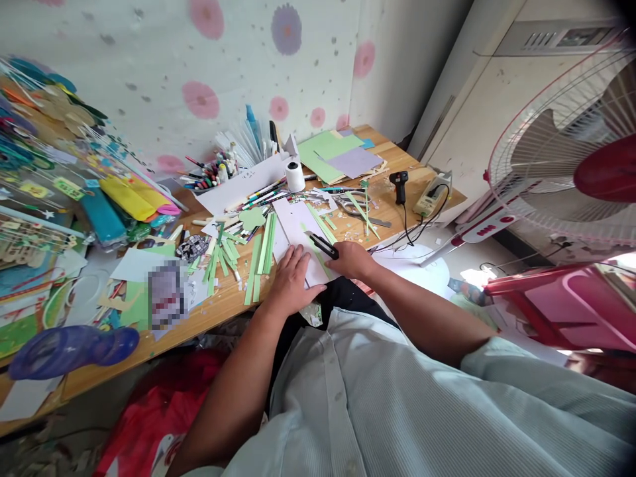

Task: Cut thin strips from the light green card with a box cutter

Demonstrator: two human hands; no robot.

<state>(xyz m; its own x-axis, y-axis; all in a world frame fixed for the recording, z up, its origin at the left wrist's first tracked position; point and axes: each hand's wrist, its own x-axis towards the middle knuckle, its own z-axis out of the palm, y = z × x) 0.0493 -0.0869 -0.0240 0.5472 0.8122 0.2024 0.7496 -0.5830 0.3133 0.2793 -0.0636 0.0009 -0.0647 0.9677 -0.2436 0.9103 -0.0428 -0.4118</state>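
Observation:
My left hand point(293, 277) lies flat, fingers spread, pressing down a white sheet of paper point(294, 228) at the near edge of the wooden table point(218, 308). My right hand point(352, 260) grips a black utility knife point(324, 246), its tip resting on the sheet beside a thin green paper strip point(322, 225). Several cut green strips point(263, 255) lie just left of the sheet.
A white thread spool point(295, 177), pens and markers point(213, 173), green and lilac paper sheets point(338, 158) and a black glue gun point(399, 186) crowd the table. Colourful paper crafts point(59, 179) pile at the left. A standing fan point(576, 152) is at the right.

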